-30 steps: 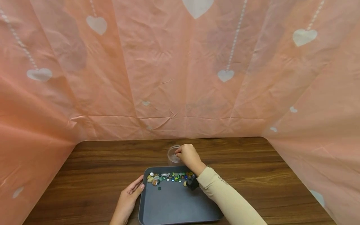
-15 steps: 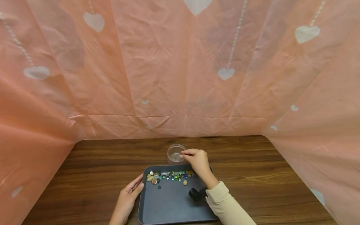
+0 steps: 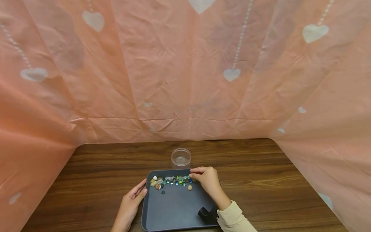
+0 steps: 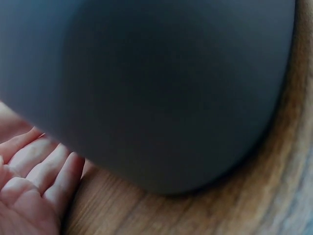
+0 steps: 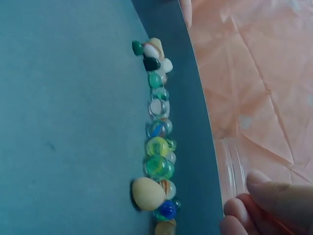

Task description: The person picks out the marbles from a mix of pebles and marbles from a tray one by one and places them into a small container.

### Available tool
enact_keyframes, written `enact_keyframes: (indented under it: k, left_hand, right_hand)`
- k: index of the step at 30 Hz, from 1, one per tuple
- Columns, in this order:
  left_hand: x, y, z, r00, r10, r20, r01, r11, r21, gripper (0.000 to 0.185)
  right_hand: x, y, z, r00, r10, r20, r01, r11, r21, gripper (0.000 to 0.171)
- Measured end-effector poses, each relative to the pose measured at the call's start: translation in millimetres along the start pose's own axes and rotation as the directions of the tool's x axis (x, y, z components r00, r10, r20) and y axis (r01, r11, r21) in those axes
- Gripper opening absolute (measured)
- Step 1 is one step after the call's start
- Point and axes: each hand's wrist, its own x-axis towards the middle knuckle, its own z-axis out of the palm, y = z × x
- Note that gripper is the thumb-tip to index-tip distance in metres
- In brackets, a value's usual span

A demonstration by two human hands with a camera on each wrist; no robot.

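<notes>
Marbles (image 3: 176, 181) and small polished stones are lined up in a row along the far wall of a grey tray (image 3: 176, 209), with one pale egg-shaped pebble (image 3: 189, 187) lying just off the row toward the near side. The right hand (image 3: 206, 181) is lowered over the right end of that row, fingers curled with thumb and forefinger brought together at the beads; whether one is actually pinched cannot be told, since the fingertips hide the spot in the head view and the right wrist view shows only fingertips (image 5: 274, 193) at the frame's edge. The left hand (image 3: 132, 200) lies relaxed, fingers straight, against the tray's left rim, holding nothing.

The marbles are judged to be glass: hard, smooth, light singly, and apt to roll or squirt out of a loose grip. A pinch across the widest part, with thumb and forefinger opposed, is likely to serve best, one piece at a time; the tray wall behind the row may be used as a stop. The pebble is less round and should sit more steadily. A clear plastic cup (image 3: 181, 158) stands upright on the wooden table (image 3: 261, 174), just beyond the tray's far edge.
</notes>
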Motion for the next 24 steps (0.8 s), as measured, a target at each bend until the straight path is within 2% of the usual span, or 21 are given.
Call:
enact_keyframes:
  k: [6,11,19,24]
  left_hand:
    - [-1.1,-1.1,1.1,1.0,-0.006,0.001,0.006,1.0,-0.001,0.051]
    - [-1.7,-1.8,2.2,1.0,-0.01,0.002,0.01,1.0,0.005,0.052]
    - [-1.6,-0.4,2.3,1.0,-0.005,-0.004,0.005,1.0,0.024,0.051]
    - [-2.7,0.9,2.8,1.0,0.007,-0.015,-0.006,0.999,0.036,0.05]
  right_hand:
    - [-1,3,7,0.99,-0.054,0.129,0.063,0.996,-0.068,0.009]
    - [-2,5,13,0.978,-0.021,0.208,0.041,0.995,-0.093,0.008]
    - [-3,3,22,0.974,-0.056,0.217,0.089,0.986,-0.144,0.006]
    - [-5,1,26,0.972,-0.087,0.216,0.134,0.968,-0.211,0.005]
